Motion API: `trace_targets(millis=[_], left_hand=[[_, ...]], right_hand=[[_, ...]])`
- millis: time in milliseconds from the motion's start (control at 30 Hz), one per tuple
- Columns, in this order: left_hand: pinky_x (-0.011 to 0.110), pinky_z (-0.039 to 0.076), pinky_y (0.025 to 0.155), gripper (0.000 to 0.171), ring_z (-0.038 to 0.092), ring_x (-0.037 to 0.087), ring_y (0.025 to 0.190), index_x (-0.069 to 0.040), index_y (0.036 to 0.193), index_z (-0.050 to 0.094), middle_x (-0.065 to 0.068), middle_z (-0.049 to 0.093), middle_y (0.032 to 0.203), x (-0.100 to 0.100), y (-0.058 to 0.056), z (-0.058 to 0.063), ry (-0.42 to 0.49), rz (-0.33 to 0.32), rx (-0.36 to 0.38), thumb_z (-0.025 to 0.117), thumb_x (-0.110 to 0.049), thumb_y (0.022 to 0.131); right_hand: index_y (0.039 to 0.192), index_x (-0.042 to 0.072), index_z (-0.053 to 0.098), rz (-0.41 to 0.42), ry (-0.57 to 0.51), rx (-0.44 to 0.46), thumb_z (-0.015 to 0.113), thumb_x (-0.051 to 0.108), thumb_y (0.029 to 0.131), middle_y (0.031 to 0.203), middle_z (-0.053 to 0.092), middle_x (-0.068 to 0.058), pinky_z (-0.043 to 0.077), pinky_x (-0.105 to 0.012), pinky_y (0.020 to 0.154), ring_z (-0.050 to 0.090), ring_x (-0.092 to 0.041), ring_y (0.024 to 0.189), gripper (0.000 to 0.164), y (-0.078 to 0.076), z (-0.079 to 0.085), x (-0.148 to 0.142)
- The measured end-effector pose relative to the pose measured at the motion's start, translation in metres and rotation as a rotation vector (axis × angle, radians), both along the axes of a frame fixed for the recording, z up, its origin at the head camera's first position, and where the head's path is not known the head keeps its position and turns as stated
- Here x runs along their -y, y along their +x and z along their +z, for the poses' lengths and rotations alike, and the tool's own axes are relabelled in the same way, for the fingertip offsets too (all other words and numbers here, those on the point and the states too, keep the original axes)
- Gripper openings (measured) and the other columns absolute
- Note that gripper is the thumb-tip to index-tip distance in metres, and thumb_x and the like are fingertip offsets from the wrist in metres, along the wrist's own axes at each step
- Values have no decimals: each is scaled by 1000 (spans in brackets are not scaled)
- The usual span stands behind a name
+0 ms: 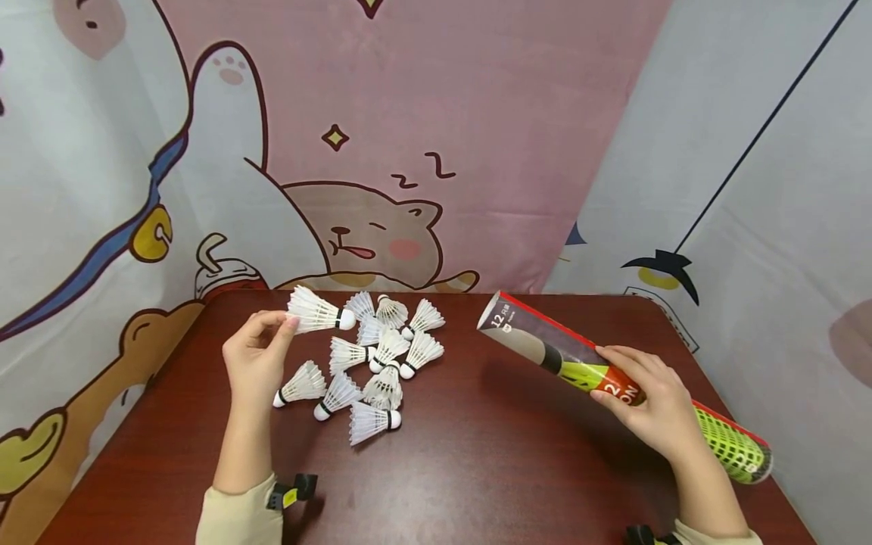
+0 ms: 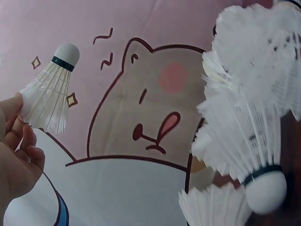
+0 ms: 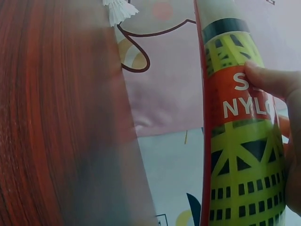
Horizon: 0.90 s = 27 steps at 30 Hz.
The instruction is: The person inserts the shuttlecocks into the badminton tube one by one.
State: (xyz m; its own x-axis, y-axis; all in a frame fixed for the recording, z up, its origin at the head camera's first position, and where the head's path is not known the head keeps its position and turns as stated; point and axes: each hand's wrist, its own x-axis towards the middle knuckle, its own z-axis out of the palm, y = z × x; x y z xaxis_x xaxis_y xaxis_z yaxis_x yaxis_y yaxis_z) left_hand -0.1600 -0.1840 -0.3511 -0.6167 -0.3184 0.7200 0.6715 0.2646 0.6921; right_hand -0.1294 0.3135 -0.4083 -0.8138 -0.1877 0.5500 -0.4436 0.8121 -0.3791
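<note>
A white shuttlecock [image 1: 315, 311] with a dark band is pinched at its feather skirt by my left hand [image 1: 257, 352], raised above the table's left side with the cork pointing right. In the left wrist view, that same shuttlecock [image 2: 51, 89] shows cork up between thumb and fingers. My right hand [image 1: 654, 405] grips a printed shuttlecock tube [image 1: 545, 344] around its middle. The tube is tilted, its near end low at the right and its open end raised toward the upper left. Its inside cannot be seen. The right wrist view shows the thumb across the tube's red label [image 3: 230, 96].
Several loose shuttlecocks [image 1: 350, 353] lie in a cluster on the dark red-brown table [image 1: 450, 469], left of centre. Some overlap one another. A cartoon-printed cloth [image 1: 518, 151] hangs behind and along the sides of the table.
</note>
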Motion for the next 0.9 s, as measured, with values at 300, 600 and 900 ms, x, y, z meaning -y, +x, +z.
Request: trace_targets(millis=[300, 600, 900], left_hand=[[18, 39, 59, 8, 50, 7, 67, 17, 81, 62, -5, 63, 77, -8, -18, -10, 31, -55, -24, 66, 23, 76], [19, 35, 58, 9, 44, 8, 66, 13, 79, 65, 0, 63, 74, -39, -8, 12, -1, -87, -54, 67, 21, 76], [20, 35, 56, 13, 44, 9, 66, 7, 79, 67, 6, 62, 74, -55, -23, -4, -17, -143, -50, 69, 20, 75]], right_hand=[[129, 21, 61, 42, -15, -38, 88, 12, 61, 127, 56, -2, 31, -42, 79, 45, -16, 110, 74, 1, 2, 5], [130, 23, 61, 63, -17, -40, 88, 13, 62, 128, 55, 1, 30, -39, 81, 44, -13, 112, 74, 2, 2, 7], [130, 23, 60, 88, -22, -30, 88, 12, 62, 128, 55, 0, 30, -40, 82, 44, -14, 113, 75, 3, 2, 10]])
